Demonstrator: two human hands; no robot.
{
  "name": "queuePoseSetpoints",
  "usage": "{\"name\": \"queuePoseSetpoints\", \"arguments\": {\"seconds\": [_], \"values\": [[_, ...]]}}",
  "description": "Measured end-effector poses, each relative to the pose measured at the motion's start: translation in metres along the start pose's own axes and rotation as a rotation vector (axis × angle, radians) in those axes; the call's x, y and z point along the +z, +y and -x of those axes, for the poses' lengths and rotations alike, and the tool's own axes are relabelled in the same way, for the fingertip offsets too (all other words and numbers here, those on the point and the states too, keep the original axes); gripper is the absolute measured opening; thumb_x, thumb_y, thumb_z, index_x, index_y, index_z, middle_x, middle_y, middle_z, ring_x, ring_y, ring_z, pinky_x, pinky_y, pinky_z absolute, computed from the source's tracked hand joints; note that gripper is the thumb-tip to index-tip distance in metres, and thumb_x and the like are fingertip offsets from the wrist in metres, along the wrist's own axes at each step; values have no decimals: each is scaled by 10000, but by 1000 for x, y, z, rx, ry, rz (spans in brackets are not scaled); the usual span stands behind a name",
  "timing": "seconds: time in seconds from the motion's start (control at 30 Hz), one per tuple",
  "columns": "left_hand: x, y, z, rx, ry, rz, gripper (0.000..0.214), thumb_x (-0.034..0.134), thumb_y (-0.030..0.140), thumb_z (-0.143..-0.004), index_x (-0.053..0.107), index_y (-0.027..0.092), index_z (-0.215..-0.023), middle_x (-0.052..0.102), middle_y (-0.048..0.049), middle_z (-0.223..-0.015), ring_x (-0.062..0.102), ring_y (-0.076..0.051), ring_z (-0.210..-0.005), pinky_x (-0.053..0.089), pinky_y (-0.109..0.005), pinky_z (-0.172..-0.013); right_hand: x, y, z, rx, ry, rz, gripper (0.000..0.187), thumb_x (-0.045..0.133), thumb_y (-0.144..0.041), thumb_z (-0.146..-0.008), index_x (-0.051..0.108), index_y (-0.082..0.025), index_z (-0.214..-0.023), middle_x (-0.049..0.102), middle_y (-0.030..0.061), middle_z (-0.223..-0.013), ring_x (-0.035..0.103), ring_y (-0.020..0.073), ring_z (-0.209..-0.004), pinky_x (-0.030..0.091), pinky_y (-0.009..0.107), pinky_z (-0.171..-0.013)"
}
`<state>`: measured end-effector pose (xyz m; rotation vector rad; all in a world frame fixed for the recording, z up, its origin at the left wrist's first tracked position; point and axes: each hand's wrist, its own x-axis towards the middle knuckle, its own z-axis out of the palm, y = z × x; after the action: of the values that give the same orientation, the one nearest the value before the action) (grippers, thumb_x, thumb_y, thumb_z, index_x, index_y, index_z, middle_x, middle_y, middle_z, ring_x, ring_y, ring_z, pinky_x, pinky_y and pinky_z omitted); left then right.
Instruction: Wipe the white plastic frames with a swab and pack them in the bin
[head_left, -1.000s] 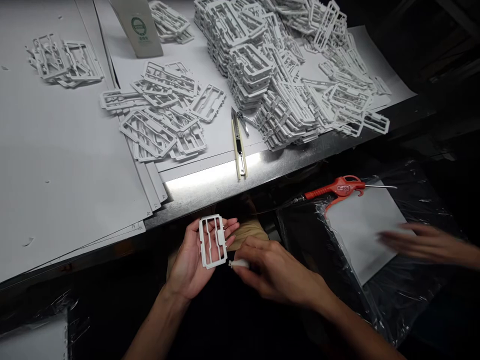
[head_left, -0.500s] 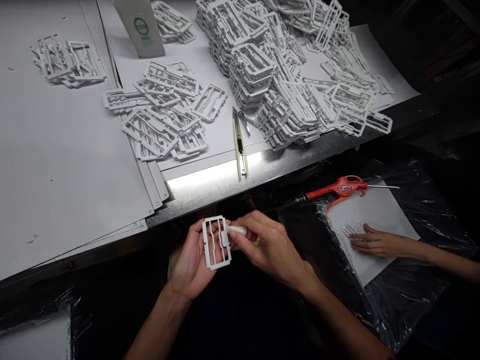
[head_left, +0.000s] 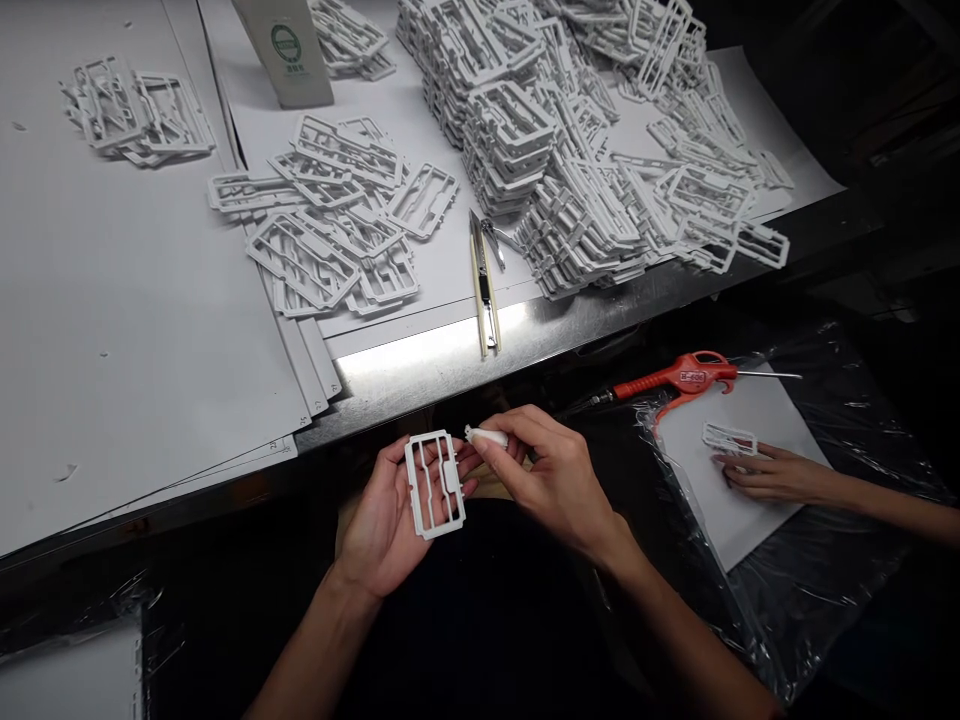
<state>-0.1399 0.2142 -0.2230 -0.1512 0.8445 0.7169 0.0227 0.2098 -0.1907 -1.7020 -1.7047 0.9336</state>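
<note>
In the lower middle, my left hand (head_left: 382, 525) holds a white plastic frame (head_left: 459, 500) over its palm, with fingers behind the frame's right edge. The frame is rectangular, with long inner bars and small pegs on its right side. Just right of it, my right hand (head_left: 559, 485) is closed in a pinch around a small white piece (head_left: 491, 437) with an uneven tip. Whether this is a cloth wad or a wrapping on a finger, I cannot tell. A small gap separates it from the frame.
Loose white frames (head_left: 300, 262) and tall stacks (head_left: 510, 130) cover the table's far side. A craft knife (head_left: 484, 285) lies near the metal edge, below a grey box (head_left: 289, 55). At right, another person's hand (head_left: 787, 475) touches a frame beside a red air gun (head_left: 694, 374).
My right hand has drawn slightly right, taking the small white piece off the frame's edge. My left hand stays in place. The other person's hand has shifted, and a frame shows at its fingertips.
</note>
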Motion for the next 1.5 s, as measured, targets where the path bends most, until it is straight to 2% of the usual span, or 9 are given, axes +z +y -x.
{"name": "queuePoseSetpoints", "arguments": {"seconds": [0.37, 0.43, 0.6, 0.73, 0.87, 1.07, 1.33, 1.4, 1.5], "values": [[-5, 1, -1, 13, -22, 4, 377, 393, 306, -908, 644, 43, -1004, 629, -199, -1105, 506, -334, -1140, 403, -440, -975, -7, 3, 6, 139, -27, -113, 117, 578, -254, -846, 669, -183, -867, 590, 6, -794, 523, 99, -665, 406, 202, -574], [-4, 1, -1, 12, -31, 4, 389, 388, 311, -908, 640, 35, -1018, 618, -205, -1124, 495, -334, -1152, 406, -431, -974, -9, 5, 9, 205, -93, -158, 117, 595, -270, -828, 665, -177, -834, 581, -3, -766, 499, 93, -643, 383, 199, -551], [-1, 2, 0, 20, -27, -2, 402, 391, 300, -908, 616, 9, -1070, 569, -227, -1202, 459, -333, -1189, 415, -426, -971, -12, 11, 20, 436, -390, -457, 137, 622, -279, -790, 611, -143, -773, 440, -57, -595, 361, 54, -522, 283, 178, -468], [-2, 2, -1, 5, -21, 20, 390, 400, 286, -902, 620, 8, -1066, 566, -230, -1205, 463, -325, -1188, 424, -414, -965, -6, 15, 26, 536, -492, -590, 170, 631, -286, -780, 590, -128, -826, 427, -64, -584, 344, 45, -504, 271, 171, -460], [-1, 1, -2, -2, -22, 45, 392, 406, 287, -900, 618, -1, -1059, 556, -243, -1213, 461, -331, -1189, 421, -418, -967, 3, 18, 31, 512, -594, -584, 157, 605, -292, -800, 601, -134, -800, 445, -56, -570, 348, 50, -502, 251, 172, -446], [1, 0, 1, -8, -20, 43, 391, 409, 290, -900, 610, 3, -1074, 559, -239, -1210, 465, -327, -1186, 416, -422, -971, 9, 17, 31, 479, -649, -600, 203, 622, -335, -791, 604, -143, -852, 484, -50, -594, 364, 55, -504, 259, 173, -449], [1, -1, -1, 2, -30, -23, 392, 401, 304, -895, 612, 20, -1062, 586, -228, -1170, 497, -316, -1156, 424, -414, -956, 18, 21, 30, 391, -595, -551, 339, 532, -446, -845, 544, -151, -679, 400, -56, -550, 308, 55, -472, 232, 183, -427], [2, -1, 0, 40, -2, -99, 379, 395, 317, -900, 600, 50, -1074, 590, -215, -1164, 515, -317, -1134, 444, -437, -922, 15, 19, 30, 348, -575, -423, 307, 503, -404, -868, 548, -160, -687, 387, -59, -539, 313, 59, -467, 242, 184, -435], [3, -6, 3, 191, 116, -285, 313, 466, 350, -882, 590, 115, -1048, 609, -171, -1130, 544, -299, -1088, 475, -424, -852, 12, 13, 31, 191, -471, -25, 223, 479, -285, -880, 574, -170, -714, 476, -39, -558, 415, 79, -500, 287, 202, -491]]}}
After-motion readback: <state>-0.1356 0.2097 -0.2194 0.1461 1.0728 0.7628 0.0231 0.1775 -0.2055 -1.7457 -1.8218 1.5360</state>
